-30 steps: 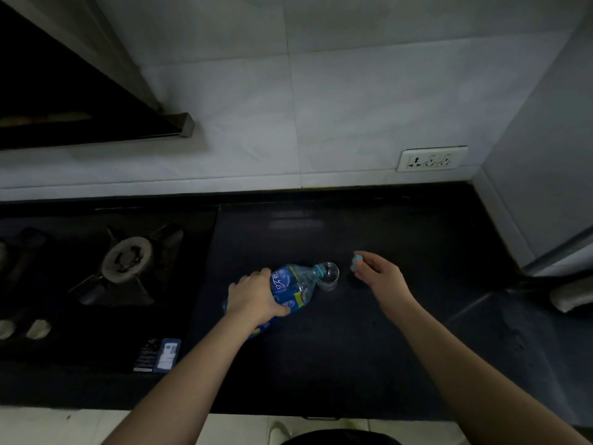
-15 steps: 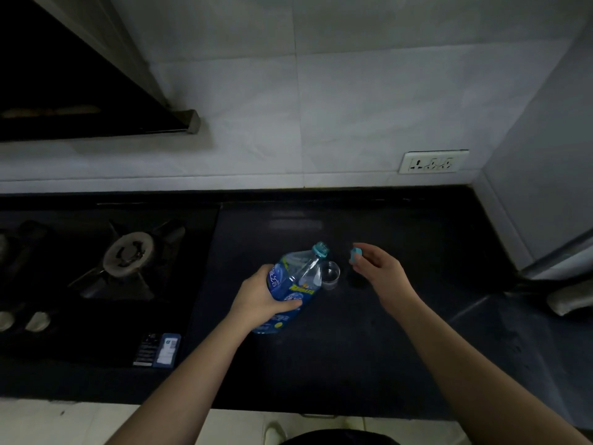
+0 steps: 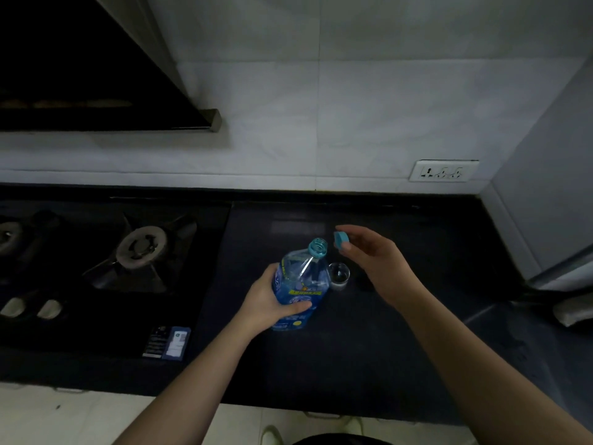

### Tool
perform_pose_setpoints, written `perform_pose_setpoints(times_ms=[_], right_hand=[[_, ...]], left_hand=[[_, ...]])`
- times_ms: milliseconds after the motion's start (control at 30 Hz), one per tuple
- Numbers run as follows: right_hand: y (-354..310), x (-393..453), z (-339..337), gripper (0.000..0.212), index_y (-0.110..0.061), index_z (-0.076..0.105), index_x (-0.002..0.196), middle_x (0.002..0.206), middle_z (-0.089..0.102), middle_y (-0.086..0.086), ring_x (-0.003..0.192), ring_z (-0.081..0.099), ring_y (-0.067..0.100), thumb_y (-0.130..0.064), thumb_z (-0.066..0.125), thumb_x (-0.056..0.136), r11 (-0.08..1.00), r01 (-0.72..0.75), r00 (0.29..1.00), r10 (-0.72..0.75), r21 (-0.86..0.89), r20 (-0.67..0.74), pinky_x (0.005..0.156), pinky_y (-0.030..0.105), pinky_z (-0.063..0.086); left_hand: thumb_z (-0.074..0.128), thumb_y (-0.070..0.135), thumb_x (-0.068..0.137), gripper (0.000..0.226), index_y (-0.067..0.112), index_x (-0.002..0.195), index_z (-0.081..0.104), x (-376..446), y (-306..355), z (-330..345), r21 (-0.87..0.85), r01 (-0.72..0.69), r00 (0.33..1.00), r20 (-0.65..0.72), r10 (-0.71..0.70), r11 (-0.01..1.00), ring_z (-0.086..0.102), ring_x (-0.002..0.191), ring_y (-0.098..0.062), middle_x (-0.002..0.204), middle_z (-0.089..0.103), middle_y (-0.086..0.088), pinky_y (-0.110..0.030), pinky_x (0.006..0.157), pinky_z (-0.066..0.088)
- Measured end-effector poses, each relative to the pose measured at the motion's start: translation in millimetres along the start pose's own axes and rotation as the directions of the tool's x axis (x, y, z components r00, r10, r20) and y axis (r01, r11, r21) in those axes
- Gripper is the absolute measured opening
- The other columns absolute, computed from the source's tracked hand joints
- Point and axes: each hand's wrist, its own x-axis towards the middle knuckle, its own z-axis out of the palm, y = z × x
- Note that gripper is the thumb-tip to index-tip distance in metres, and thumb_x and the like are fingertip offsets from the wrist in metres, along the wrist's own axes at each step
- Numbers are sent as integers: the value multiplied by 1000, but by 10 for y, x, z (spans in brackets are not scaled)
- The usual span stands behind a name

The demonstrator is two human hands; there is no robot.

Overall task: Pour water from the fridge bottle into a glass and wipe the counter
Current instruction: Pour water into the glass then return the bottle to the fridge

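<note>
Uncapped bottle (image 3: pixel 301 284) (left hand (image 3: pixel 266 303)) beside glass (image 3: pixel 339 275)

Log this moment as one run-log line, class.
left hand: grips bottle, upright, uncapped | right hand: pinches cap | glass: beside bottle on counter

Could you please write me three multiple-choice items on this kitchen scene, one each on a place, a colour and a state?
1. Where does the glass stand?
A. on the stove
B. right of the bottle on the counter
C. on the floor

2. What colour is the cap?
A. red
B. white
C. blue

3. The bottle is
A. uncapped
B. capped
C. lying flat

Answers: 1 B, it sits beside the bottle that the left hand grips. 2 C, the right hand pinches a blue cap. 3 A, the threaded neck shows bare.
</note>
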Motion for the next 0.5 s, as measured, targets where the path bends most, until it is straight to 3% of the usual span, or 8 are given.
perform_pose_setpoints(times_ms=[167, 267, 367, 500], right_hand=[[-188, -3, 128, 32, -30, 66, 114, 102, 73, -6, 98, 68, 4, -10, 67, 89, 983, 82, 993, -66, -165, 99, 89, 24, 54], [-283, -9, 174, 36, -31, 66, 113, 107, 68, -11, 98, 64, -4, -9, 70, 86, 923, 198, 974, -149, -329, 168, 90, 18, 52], [-364, 14, 197, 37, -24, 68, 117, 115, 62, -12, 101, 58, -11, -8, 72, 84, 764, 399, 911, -270, -507, 311, 89, 7, 45], [-432, 71, 231, 34, -13, 70, 116, 117, 64, -5, 105, 57, 0, -7, 72, 83, 537, 605, 794, -351, -588, 496, 96, 6, 38]], left_hand=[[95, 36, 58, 79, 29, 124, 53, -48, 6, -69, -19, -32, 999, 27, 32, 999, 65, 103, 0, 114, 68, 12, -24, 90, 53], [95, 33, 59, 80, 29, 126, 52, -83, 21, -119, -32, -45, 998, 30, 46, 998, 65, 103, 2, 115, 67, 13, -20, 90, 52], [95, 31, 59, 80, 29, 127, 52, -114, 4, -190, -46, -55, 998, 30, 56, 997, 64, 103, 2, 115, 67, 13, -18, 88, 52], [95, 30, 59, 78, 28, 126, 54, -145, -36, -243, -35, -73, 997, 15, 73, 997, 64, 103, 2, 114, 68, 13, -16, 87, 52]])
